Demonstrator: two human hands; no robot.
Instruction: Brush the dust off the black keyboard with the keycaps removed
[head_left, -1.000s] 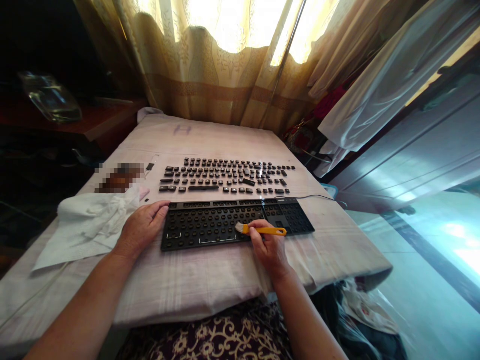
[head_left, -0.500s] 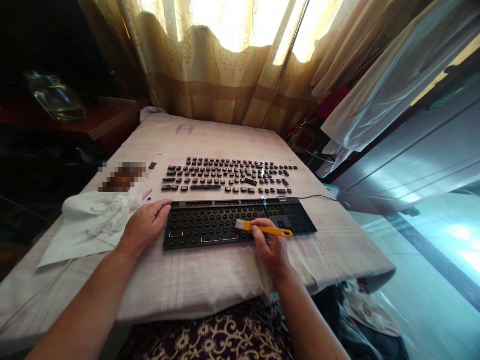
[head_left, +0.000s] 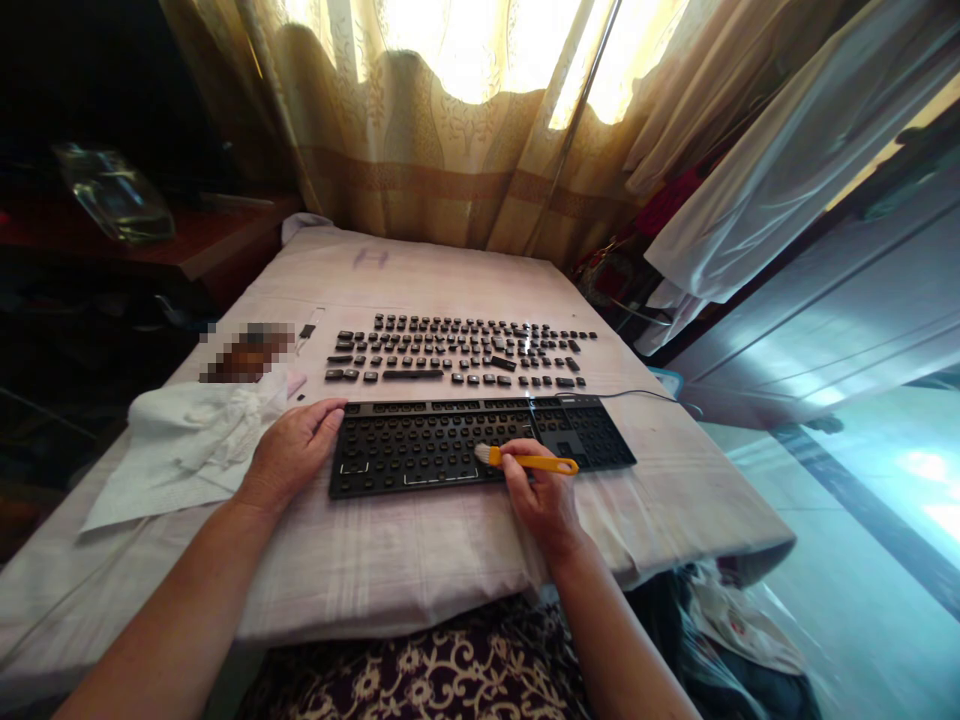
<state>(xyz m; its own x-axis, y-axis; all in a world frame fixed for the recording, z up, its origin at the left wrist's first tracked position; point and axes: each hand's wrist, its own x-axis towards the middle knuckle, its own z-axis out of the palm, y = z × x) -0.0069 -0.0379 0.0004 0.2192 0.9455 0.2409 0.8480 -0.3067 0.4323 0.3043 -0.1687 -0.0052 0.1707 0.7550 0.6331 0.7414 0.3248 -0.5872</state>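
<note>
A black keyboard (head_left: 442, 460) with its keycaps off lies flat near the front of the table. My left hand (head_left: 295, 450) is closed on its left end, thumb along the edge and top corner. In my right hand (head_left: 538, 490) is a small brush (head_left: 540, 462) with a yellow handle, pinched between thumb and fingers. The brush's pale bristles rest on the lower middle of the keyboard and look slightly splayed. Behind the keyboard, loose black keycaps (head_left: 412, 375) lie in rows, among them a long spacebar.
A crumpled white cloth (head_left: 180, 440) lies left of my left hand, with a blurred-out item behind it. The keyboard's cable (head_left: 637, 393) runs off to the right. Curtains (head_left: 435, 170) hang behind the cloth-covered table (head_left: 450, 265). A glass vessel (head_left: 116, 195) stands on a side cabinet.
The brush has shifted very slightly within the same area, and its bristles are now more bent against the keyboard. My left hand stays in place.
</note>
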